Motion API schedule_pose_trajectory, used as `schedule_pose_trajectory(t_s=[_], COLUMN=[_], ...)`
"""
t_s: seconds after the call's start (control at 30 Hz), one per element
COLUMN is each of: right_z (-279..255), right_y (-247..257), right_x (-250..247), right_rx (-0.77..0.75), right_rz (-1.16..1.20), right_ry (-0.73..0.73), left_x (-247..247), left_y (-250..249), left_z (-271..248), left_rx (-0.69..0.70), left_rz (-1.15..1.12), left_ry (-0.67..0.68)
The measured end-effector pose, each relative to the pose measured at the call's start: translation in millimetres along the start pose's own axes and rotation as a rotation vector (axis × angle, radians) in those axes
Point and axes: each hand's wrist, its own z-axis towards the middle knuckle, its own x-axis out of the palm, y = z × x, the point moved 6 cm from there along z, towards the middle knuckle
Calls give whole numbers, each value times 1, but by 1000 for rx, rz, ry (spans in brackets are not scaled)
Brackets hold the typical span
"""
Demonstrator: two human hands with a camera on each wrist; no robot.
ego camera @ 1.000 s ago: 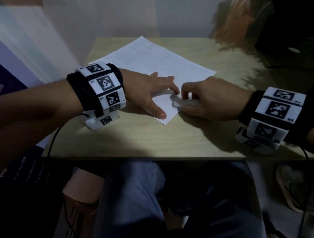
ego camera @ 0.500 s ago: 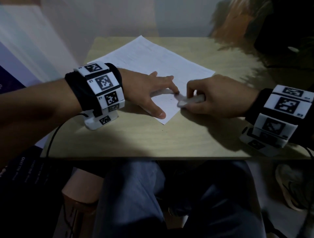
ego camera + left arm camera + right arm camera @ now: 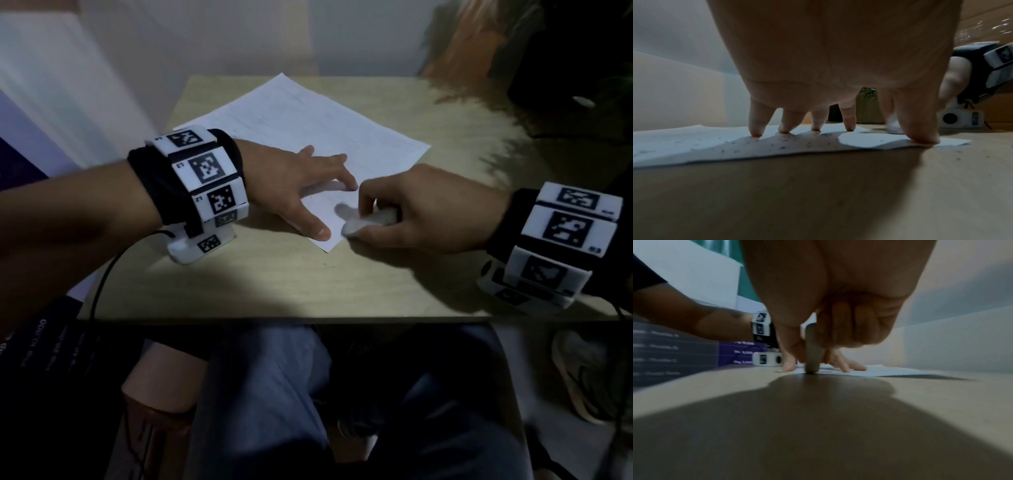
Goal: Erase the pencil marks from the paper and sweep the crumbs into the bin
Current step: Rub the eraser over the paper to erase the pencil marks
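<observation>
A white sheet of paper (image 3: 301, 126) lies at an angle on the wooden table (image 3: 308, 284). My left hand (image 3: 301, 185) lies spread on its near corner, fingertips (image 3: 756, 134) and thumb pressing the paper (image 3: 694, 144) flat. My right hand (image 3: 411, 212) pinches a white eraser (image 3: 366, 221) between thumb and fingers, its tip on the paper's near right edge. In the right wrist view the eraser (image 3: 813, 352) stands on end against the sheet (image 3: 879, 370). Dark eraser crumbs (image 3: 783, 147) speckle the paper around my left fingers. No bin shows.
A few crumbs (image 3: 957, 158) lie on the bare table beside the paper corner. The table's front edge (image 3: 308, 320) runs above my legs. A plant and dark objects (image 3: 565, 68) stand beyond the far right corner. A white panel (image 3: 51, 85) leans at the left.
My right hand has shifted the eraser back to the left and towards me along the paper's near edge. My left hand has stayed spread on the paper.
</observation>
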Motion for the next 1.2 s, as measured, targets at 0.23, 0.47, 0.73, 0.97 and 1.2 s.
schedule_pose_trajectory(t_s=[0.23, 0.47, 0.73, 0.97, 1.2], right_z=[9, 15, 11, 17, 20], right_y=[-15, -18, -3, -12, -30], right_x=[-11, -8, -1, -4, -17], right_rx=[116, 113, 40, 76, 175], right_rz=[-140, -73, 33, -84, -121], right_ry=[-127, -42, 59, -37, -80], left_x=[1, 4, 5, 4, 4], left_y=[1, 5, 5, 5, 6], left_z=[2, 2, 2, 3, 4], left_rx=[-5, -63, -67, -41, -45], left_rz=[38, 118, 110, 64, 80], left_ry=[20, 59, 53, 29, 32])
